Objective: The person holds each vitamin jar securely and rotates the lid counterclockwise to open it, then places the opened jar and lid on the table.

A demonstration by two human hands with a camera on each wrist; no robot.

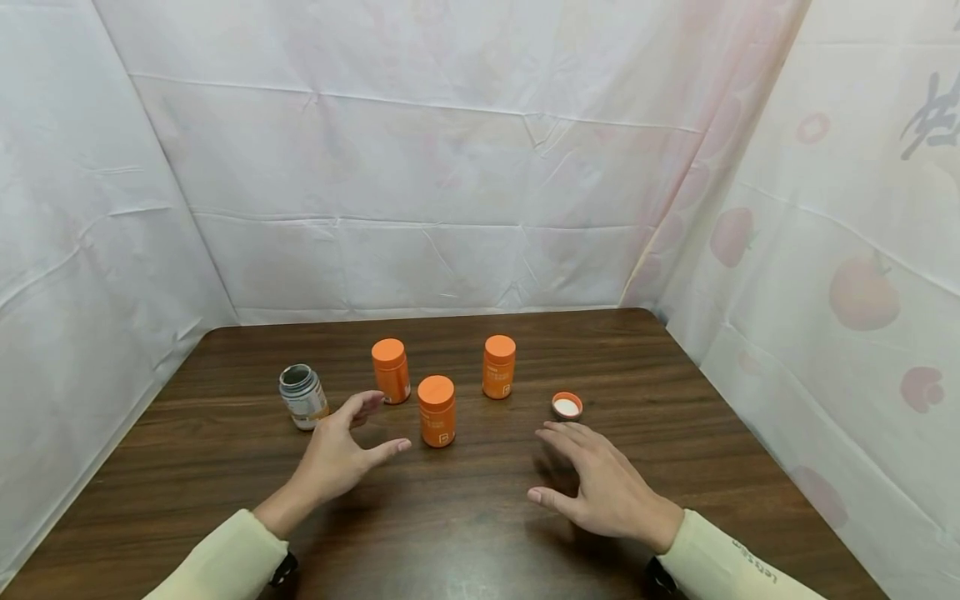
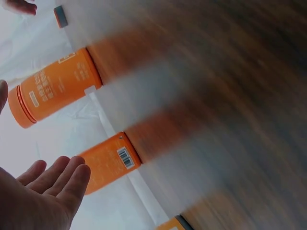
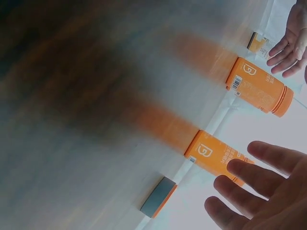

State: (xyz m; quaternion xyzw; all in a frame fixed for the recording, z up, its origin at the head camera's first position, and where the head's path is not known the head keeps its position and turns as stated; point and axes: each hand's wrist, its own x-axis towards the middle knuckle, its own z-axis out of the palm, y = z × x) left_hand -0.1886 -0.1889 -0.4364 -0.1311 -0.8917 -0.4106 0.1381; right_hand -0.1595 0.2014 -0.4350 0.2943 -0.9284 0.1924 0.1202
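Since the left hand [image 1: 335,457] and right hand [image 1: 603,485] are empty, thumbs spread wide, I'd go low and slow around the front orange bottle [image 1: 437,414] so it doesn't tip; uncapped grey jar [image 1: 303,402] sits to its left, upturned lid [image 1: 567,406] to its right.

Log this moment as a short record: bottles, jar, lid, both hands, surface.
Capped, upright: front orange bottle, back-left orange bottle, back-right orange bottle
Uncapped, upright: jar, left of the bottles
Loose lid: right of the bottles, orange-rimmed
Left hand: empty, near the front orange bottle
Right hand: empty, near the loose lid
Surface: brown wood-grain table
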